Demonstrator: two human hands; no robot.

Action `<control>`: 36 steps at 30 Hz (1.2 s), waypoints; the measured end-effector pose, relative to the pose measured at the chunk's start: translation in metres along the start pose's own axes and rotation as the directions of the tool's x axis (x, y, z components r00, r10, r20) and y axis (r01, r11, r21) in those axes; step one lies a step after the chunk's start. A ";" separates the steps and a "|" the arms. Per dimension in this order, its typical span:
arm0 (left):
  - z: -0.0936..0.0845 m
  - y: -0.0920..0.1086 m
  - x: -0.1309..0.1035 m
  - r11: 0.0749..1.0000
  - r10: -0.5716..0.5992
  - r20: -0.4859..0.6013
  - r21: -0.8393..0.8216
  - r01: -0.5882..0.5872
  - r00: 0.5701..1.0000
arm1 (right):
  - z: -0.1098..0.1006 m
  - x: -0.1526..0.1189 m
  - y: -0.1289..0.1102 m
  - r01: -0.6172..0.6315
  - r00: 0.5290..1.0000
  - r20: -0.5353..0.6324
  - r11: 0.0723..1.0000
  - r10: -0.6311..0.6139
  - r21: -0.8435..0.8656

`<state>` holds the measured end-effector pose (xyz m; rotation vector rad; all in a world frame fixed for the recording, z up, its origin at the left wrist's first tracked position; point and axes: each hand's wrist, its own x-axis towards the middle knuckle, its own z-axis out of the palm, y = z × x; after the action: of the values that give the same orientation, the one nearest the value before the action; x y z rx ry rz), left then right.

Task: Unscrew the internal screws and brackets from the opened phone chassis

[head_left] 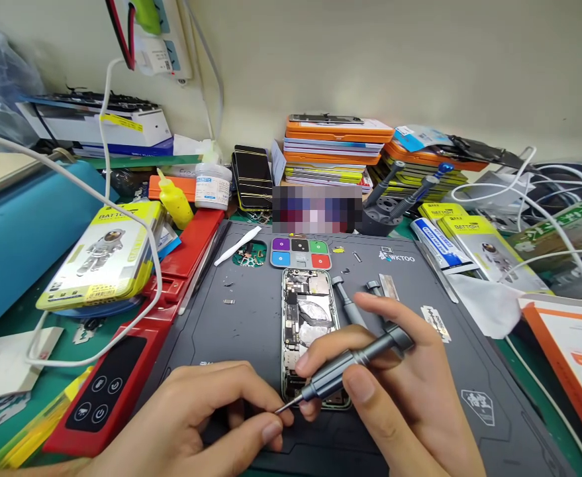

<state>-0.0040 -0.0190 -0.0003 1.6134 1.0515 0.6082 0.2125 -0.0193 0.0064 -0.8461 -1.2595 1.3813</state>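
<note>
My right hand (414, 397) grips a grey screwdriver (338, 370) by its handle, tilted with the thin tip pointing down and left. The thumb and index finger of my left hand (211, 411) are pinched at that tip. Whether they hold something tiny there cannot be made out. Just behind my hands an opened phone (303, 321) lies on the grey mat with its inner parts bare; my right fingers and the screwdriver cover some of its lower part. Two more grey screwdrivers lie beside the phone, one (347, 301) near its right edge and another (373, 286) partly behind my right hand.
Above the phone sits a tray with coloured squares (300, 253). A white pry tool (238, 245) and a razor blade (434, 322) lie on the mat (206, 331). To the left is a red device with buttons (116, 384); a screwdriver holder (383, 212) stands behind.
</note>
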 end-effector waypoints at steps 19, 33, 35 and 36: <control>0.000 -0.011 -0.005 0.983 -0.141 0.083 -0.110 0.149 0.987 | -0.005 0.001 -0.002 0.098 0.994 0.072 0.974 -0.084 -0.205; -0.002 0.000 -0.003 0.968 -0.205 0.066 -0.135 0.213 0.976 | -0.003 0.000 -0.002 0.125 0.992 0.037 0.966 -0.120 -0.225; -0.003 0.001 -0.003 0.967 -0.210 0.066 -0.134 0.218 0.975 | -0.004 -0.001 -0.002 0.150 0.988 0.065 0.955 -0.138 -0.256; -0.003 0.001 -0.003 0.966 -0.212 0.065 -0.136 0.219 0.975 | -0.004 -0.002 -0.002 0.155 0.987 0.075 0.949 -0.139 -0.274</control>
<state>-0.0077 -0.0199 0.0016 1.3616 1.1037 0.4824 0.2174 -0.0203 0.0077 -0.8897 -1.5536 1.1296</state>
